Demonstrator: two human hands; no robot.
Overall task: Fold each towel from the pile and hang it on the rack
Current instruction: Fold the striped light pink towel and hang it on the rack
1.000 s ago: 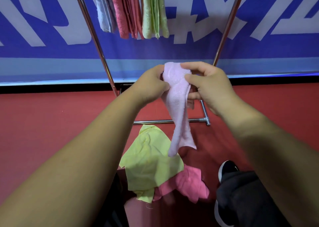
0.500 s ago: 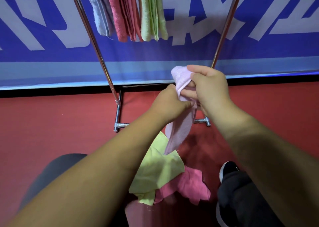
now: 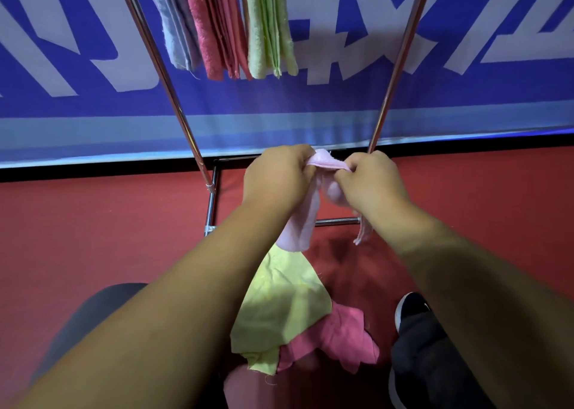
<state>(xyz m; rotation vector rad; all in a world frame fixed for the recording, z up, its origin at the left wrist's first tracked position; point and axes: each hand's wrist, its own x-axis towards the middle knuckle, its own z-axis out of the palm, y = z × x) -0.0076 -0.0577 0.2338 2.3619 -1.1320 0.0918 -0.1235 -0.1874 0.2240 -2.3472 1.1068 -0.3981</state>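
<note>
Pale pink towel [image 3: 299, 227]: top edge pinched by curled fingers of left hand [image 3: 276, 175] and right hand [image 3: 369, 182]; held above pile [image 3: 279, 309] on floor, before rack [image 3: 398, 63]. Advised: corners matched, edge drawn taut before fold is made.

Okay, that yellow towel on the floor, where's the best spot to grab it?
Probably pinch the yellow towel at the corner on your right, coming from above: it lies on top of the darker pink towel, and that corner sticks out free. Left hand and right hand both grip the pale pink towel now.
</note>
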